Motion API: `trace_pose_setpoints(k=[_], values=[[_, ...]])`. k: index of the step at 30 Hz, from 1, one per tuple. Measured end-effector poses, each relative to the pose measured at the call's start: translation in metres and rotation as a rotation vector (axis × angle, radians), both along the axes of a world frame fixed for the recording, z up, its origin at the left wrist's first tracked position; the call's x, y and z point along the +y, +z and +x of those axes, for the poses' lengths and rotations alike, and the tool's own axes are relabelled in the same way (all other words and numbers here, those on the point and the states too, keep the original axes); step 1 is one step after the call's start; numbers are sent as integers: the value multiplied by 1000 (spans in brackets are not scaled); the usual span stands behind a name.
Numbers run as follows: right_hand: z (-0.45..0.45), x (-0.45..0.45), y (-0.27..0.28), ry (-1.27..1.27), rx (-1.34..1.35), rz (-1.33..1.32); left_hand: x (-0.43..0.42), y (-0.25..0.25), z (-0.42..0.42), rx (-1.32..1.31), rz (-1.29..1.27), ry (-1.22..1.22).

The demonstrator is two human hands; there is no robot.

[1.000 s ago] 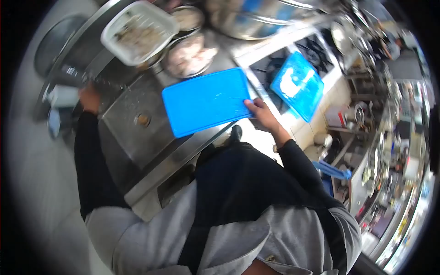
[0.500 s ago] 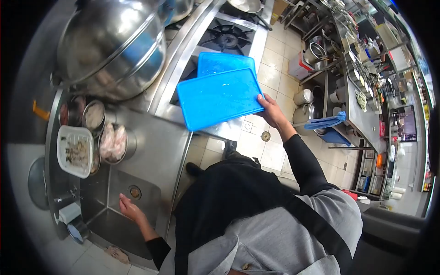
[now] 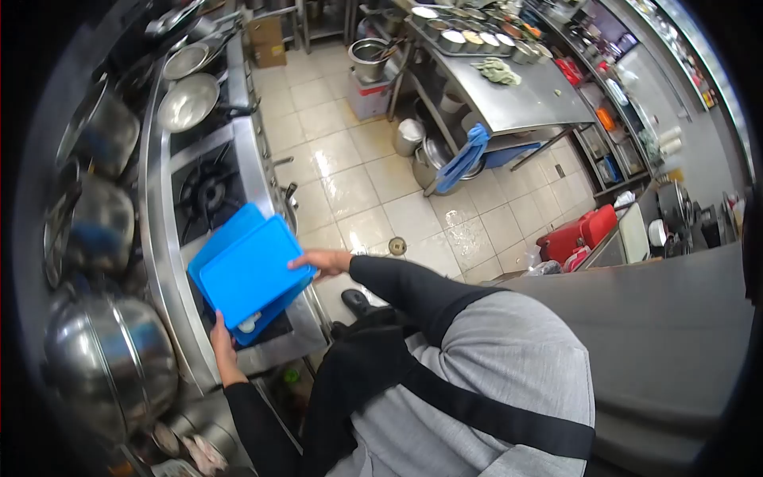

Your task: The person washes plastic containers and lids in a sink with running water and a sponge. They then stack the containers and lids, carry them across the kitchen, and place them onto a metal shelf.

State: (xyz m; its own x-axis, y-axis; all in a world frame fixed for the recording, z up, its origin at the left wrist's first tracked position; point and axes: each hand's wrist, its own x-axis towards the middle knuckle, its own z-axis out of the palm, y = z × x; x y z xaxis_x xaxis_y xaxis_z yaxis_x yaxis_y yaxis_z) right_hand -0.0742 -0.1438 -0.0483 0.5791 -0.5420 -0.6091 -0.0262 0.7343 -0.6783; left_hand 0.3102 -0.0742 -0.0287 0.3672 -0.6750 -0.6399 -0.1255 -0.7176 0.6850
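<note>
A flat blue rectangular plastic lid (image 3: 258, 266) is held tilted over the front of the stove. My right hand (image 3: 324, 262) grips its right edge, thumb on top and fingers underneath. At the near left corner, my left hand (image 3: 225, 342) is closed on the edge, with part of its fingers hidden below. Under the lid a second blue plastic piece (image 3: 230, 225) shows on the stove, its edges sticking out at the back and right. Something small and whitish (image 3: 249, 322) is visible between the two; I cannot make out what it is.
Left of the stove (image 3: 266, 179) stand large steel pots (image 3: 111, 366), and frying pans (image 3: 188, 103) sit on its far burners. Meat in a steel container (image 3: 203, 453) is at the lower left. Across the tiled floor (image 3: 342, 191) is a steel worktable (image 3: 532, 99) with a blue cloth (image 3: 463, 159).
My view has swung toward the stove and floor. My left hand has come from over the sink to the lid's corner, while my right hand keeps its hold.
</note>
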Motion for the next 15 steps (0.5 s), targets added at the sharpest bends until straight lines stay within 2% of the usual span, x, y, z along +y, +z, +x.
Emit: trace_pose_setpoints(k=[1,3,5,7,8,9,12,14,15], values=[[0,4,0,-41,-29,33,-5,-13,10,46,73,17],[-16,3,-1,-79,-78,-3,-5,-3,9,124,48,-25],[-43,10,6,-129,-191,68,2,57,-44,280,-229,63],[-72,20,28,-179,-263,47,-12,78,-70,621,-389,56],[-88,25,40,-201,-290,15,-24,77,-82,665,-420,14],[-103,31,50,-219,-323,-16,-41,72,-92,578,-425,-4],[-162,36,80,-374,-280,-32,-104,75,-147,668,-390,-169],[-208,31,66,-492,-219,-100,-139,83,-204,653,-452,-252],[-234,29,57,-554,-188,-132,-157,83,-229,511,-529,-297]])
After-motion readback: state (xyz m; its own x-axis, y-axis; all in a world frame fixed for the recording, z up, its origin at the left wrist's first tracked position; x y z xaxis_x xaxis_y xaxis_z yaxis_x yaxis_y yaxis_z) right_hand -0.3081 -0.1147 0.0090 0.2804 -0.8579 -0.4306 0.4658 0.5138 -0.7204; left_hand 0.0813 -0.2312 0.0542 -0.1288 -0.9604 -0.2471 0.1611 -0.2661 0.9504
